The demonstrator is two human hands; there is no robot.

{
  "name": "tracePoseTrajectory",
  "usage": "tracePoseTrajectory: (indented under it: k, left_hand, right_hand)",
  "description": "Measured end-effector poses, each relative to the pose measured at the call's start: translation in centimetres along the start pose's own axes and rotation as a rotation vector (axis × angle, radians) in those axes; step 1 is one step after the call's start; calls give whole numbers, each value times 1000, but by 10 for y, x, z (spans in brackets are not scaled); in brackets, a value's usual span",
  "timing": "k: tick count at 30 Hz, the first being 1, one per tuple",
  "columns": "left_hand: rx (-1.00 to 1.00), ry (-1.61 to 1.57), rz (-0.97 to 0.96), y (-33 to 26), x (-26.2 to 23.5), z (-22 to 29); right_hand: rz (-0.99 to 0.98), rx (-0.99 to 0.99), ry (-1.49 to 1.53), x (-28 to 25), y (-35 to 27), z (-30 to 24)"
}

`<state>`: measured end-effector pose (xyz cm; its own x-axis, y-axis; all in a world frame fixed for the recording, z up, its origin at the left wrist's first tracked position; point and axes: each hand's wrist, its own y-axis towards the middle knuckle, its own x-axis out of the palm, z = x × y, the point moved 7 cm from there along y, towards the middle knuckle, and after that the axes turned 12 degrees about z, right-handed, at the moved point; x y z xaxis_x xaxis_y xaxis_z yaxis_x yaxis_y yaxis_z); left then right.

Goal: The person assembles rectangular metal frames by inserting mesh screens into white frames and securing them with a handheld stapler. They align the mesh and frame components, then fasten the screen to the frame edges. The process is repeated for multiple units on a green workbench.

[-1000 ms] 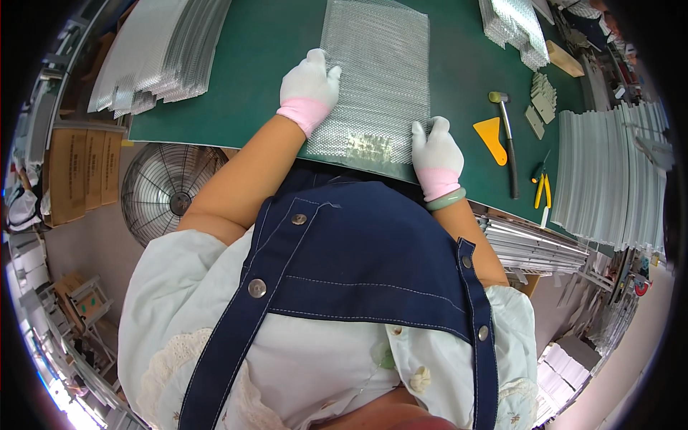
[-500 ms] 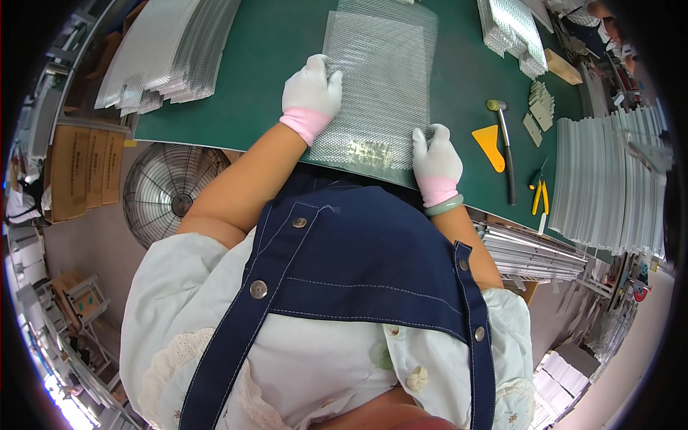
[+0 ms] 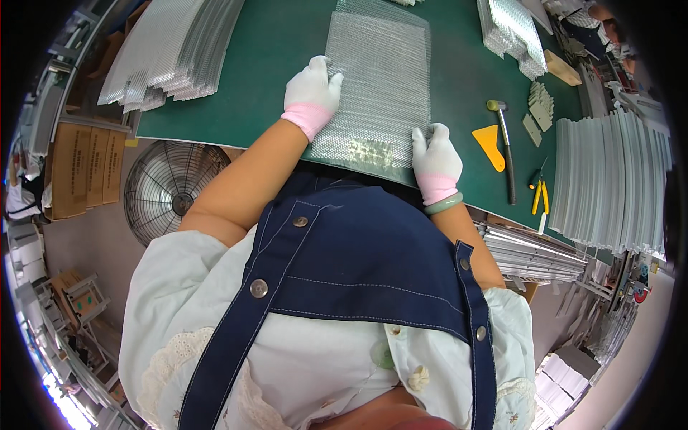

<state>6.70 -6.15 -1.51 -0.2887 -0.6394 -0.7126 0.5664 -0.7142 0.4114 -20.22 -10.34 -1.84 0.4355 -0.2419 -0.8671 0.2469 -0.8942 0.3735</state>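
Observation:
A silvery bubble-wrap sheet (image 3: 383,79) lies flat on the green table (image 3: 287,50), its near edge at the table's front. My left hand (image 3: 311,90), in a white glove with a pink cuff, rests on the sheet's left edge with fingers spread. At the near right corner of the sheet my right hand (image 3: 434,156), gloved the same way with a green bangle at the wrist, holds the edge with curled fingers.
A stack of silvery sheets (image 3: 168,54) lies at the left, another (image 3: 512,32) at the far right. A hammer (image 3: 503,143), a yellow scraper (image 3: 490,143) and yellow-handled pliers (image 3: 537,193) lie at the right, beside stacked white strips (image 3: 609,179). A floor fan (image 3: 166,188) stands below the table's left.
Both hands stay on the sheet. The left hand has slid slightly inward along the left edge; the sheet looks pressed flatter.

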Motion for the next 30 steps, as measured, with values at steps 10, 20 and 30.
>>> tracePoseTrajectory:
  k: [10, 20, 30]
  left_hand:
    - [-36, 135, -78, 5, 5, 3]
    - [399, 386, -268, 3, 34, 5]
    - [388, 407, -359, 33, 35, 28]
  right_hand:
    - [-97, 0, -81, 3, 5, -3]
    - [-39, -476, -134, 15, 15, -19]
    - [-211, -449, -243, 24, 39, -13]
